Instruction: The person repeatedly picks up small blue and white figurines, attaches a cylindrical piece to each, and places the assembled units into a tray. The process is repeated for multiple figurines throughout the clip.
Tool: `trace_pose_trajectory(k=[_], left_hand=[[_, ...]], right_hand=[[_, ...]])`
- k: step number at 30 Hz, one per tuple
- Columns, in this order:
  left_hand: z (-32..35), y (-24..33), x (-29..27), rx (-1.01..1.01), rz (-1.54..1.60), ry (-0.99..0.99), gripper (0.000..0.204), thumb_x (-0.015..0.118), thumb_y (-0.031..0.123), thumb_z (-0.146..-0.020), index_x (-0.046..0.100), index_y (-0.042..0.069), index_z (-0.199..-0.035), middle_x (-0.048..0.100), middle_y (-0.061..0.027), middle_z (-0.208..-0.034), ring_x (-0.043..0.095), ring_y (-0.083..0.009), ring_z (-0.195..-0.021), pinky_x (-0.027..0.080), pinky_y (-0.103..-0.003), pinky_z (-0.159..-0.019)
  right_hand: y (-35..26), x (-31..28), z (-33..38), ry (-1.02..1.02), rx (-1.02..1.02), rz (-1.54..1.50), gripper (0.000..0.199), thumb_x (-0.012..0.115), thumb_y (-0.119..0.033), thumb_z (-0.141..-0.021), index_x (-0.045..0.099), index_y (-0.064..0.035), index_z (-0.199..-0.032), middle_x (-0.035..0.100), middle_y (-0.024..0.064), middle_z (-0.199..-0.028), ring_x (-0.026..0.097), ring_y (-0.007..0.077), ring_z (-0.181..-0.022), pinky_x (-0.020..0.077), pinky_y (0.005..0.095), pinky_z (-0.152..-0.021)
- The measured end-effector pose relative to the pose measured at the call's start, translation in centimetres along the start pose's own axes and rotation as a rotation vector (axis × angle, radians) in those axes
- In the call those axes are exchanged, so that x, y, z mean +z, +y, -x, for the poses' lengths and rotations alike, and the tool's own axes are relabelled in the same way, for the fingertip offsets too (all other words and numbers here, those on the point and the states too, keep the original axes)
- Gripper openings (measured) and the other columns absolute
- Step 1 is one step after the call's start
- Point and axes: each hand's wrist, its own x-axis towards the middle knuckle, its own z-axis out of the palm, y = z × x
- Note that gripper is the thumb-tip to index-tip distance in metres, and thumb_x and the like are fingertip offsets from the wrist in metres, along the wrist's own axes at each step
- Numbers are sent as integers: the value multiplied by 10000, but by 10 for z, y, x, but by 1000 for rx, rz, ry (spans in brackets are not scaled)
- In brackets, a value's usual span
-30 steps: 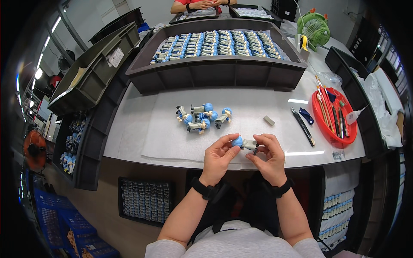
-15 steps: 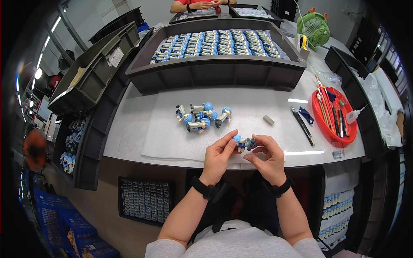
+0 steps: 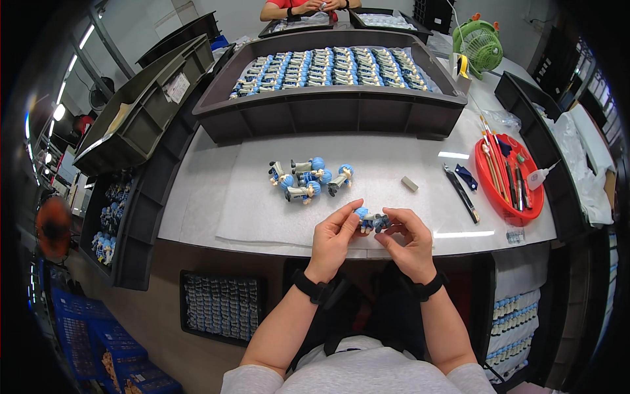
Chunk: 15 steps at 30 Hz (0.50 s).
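While pinching figurine [image 3: 370, 221], hands together

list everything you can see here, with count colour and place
held figure: one, blue and white, between both hands at the table's near edge
loose figures: about six, blue and white, clustered on the white mat
big tray: one, dark grey, behind the mat, rows of the same figures inside
eraser-like block: one, pale, right of the cluster
red dish: one, far right, holding brushes and tools
black tool: one, left of the dish
fan: one, green, back right
empty crate: one, grey-green, left
left hand: pinching the figure
right hand: pinching the figure
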Motion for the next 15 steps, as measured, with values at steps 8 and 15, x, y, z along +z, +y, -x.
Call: trace_pose_trajectory(k=[8,15], left_hand=[[3,1,3,102,3,-4,404,503,-7,-895,414,7,-1289,522,-126,-1196,543,-177,-1047,475,-324,-911],[5,2,0,139,5,-44,434,494,-89,-852,433,-4,-1273,506,-136,-1234,528,-193,-1087,454,-315,-934]], right_hand=[[6,-3,2,59,112,-158,221,474,22,-894,574,15,-1091,577,83,-947,574,131,-852,474,230,-753],[-1,4,4,60,159,-125,235,589,-79,-863,588,12,-1079,607,65,-870,559,97,-738,463,211,-652]])
